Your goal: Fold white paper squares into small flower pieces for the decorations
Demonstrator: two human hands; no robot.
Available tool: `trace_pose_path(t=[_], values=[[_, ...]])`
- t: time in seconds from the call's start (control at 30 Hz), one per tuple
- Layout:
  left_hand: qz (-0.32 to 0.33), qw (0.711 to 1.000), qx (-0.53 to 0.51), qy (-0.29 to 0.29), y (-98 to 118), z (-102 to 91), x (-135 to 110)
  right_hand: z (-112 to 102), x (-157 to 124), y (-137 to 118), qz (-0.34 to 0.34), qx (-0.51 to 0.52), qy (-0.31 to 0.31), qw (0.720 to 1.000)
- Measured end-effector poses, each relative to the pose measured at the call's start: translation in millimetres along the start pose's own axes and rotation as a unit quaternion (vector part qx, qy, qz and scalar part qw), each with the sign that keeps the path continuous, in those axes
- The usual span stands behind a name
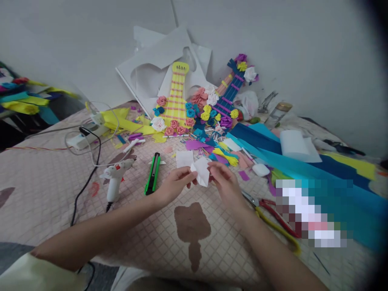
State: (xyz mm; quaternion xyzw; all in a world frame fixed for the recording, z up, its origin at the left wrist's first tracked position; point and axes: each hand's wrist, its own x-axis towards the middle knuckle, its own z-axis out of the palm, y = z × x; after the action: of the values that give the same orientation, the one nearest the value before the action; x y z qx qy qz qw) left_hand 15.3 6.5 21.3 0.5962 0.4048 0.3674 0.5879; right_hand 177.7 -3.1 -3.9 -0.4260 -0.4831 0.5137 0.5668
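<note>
White paper piece (201,171) — pinched at opposite edges by left hand (176,182) and right hand (224,182) — liable to tear or crease if tugged unevenly.

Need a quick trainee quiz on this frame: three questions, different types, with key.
1. Multiple choice: what is held between the left grip and the right grip?
A) a screwdriver
B) white paper
C) a ball of string

2. True or false: in the picture, the green cutter lies between the glue gun and the left grip.

3. Short answer: what colour are the crosswise bands on the blue guitar model?

Key: 1. B; 2. True; 3. Purple.
</note>
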Motion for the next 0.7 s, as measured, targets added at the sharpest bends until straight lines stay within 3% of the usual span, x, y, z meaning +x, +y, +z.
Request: trace_pose_path(t=[0.1,0.2,0.3,0.5,0.7], values=[[-0.026,0.995,-0.042,-0.085,1.8,-7.7,-1.4,-7.6,0.9,-3.4,-0.102,-0.101,-0.028,0.989],[-0.081,0.979,-0.113,-0.147,1.2,-14.5,-1.1,-10.0,-1.1,-7.7,-0.237,-0.219,-0.082,0.943],[-0.124,0.966,-0.162,-0.161,-2.0,-17.7,2.4,-7.8,-4.1,-9.6,-0.313,-0.276,-0.111,0.902],[-0.141,0.958,-0.193,-0.159,-11.1,-20.0,10.1,-5.0,-6.0,-2.4,-0.374,-0.335,-0.112,0.858],[-0.181,0.947,-0.140,-0.225,-16.0,-28.1,12.9,-6.0,-5.9,4.1,-0.394,-0.369,-0.125,0.832]])
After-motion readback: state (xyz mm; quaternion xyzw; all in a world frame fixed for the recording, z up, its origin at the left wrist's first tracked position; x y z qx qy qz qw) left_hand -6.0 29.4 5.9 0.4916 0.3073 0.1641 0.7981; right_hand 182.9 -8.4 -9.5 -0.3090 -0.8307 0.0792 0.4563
